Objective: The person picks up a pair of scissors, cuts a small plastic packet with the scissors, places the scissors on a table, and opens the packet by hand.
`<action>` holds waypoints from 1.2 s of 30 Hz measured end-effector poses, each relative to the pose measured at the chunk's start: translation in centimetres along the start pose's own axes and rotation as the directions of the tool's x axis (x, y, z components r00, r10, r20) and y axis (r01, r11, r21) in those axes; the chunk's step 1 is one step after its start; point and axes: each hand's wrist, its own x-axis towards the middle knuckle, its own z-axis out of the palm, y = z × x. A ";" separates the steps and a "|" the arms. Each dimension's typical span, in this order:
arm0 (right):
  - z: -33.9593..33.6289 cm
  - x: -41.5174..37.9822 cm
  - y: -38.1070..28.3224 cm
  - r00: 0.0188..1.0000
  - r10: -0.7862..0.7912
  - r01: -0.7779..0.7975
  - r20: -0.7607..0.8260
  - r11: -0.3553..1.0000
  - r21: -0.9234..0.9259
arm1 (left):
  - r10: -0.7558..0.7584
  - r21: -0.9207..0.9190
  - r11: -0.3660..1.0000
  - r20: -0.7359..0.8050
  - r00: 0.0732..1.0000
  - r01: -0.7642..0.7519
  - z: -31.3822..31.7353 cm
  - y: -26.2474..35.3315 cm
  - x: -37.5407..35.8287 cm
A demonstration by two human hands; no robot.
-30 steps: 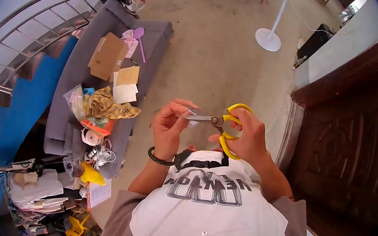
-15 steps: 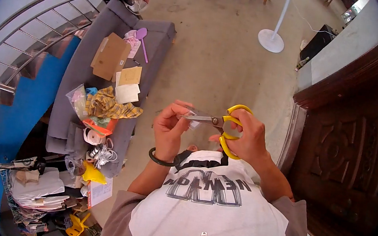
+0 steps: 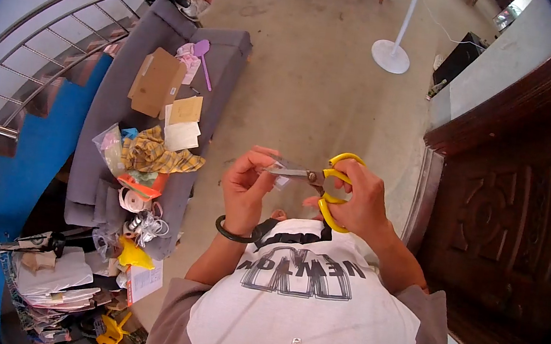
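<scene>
Yellow-handled scissors [image 3: 314, 177] are in my right hand [image 3: 361, 202], with the fingers through the handle loops and the blades pointing left. My left hand [image 3: 247, 186] pinches a small, clear plastic piece [image 3: 281, 181] between thumb and fingers. The blade tips reach the plastic at the left fingertips; whether they are cutting into it cannot be made out. A dark bangle is on the left wrist. Both hands are in front of the white shirt.
A grey sofa [image 3: 223, 62] at the left holds a cardboard box [image 3: 156, 82], a plaid cloth [image 3: 154, 150] and cables. Stacked papers [image 3: 60, 276] lie at the lower left. A white fan base [image 3: 391, 57] stands ahead; a dark wooden door [image 3: 498, 206] is at the right.
The view has shifted slightly, with the room's objects a little further left in it. Both hands keep nearly the same pose, with the scissor blades still at the plastic.
</scene>
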 end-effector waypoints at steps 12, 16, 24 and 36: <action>-0.2 -0.1 -0.8 1.000 -0.001 0.001 0.004 1.000 -0.004 | 0.003 -0.019 1.000 -0.020 1.000 -0.003 0.2 0.7 -0.2; -0.3 -0.2 -0.8 1.000 0.011 -0.011 0.007 1.000 0.009 | -0.002 -0.009 1.000 -0.009 1.000 0.002 0.2 0.9 -0.2; -0.2 -0.5 -0.8 0.999 0.036 -0.036 0.006 0.999 -0.023 | -0.012 -0.017 1.000 0.007 1.000 0.012 0.1 1.0 -0.1; -0.7 -0.5 -1.1 0.998 0.052 -0.051 0.018 0.998 -0.048 | -0.014 -0.023 1.000 -0.005 1.000 0.014 0.3 0.8 -0.2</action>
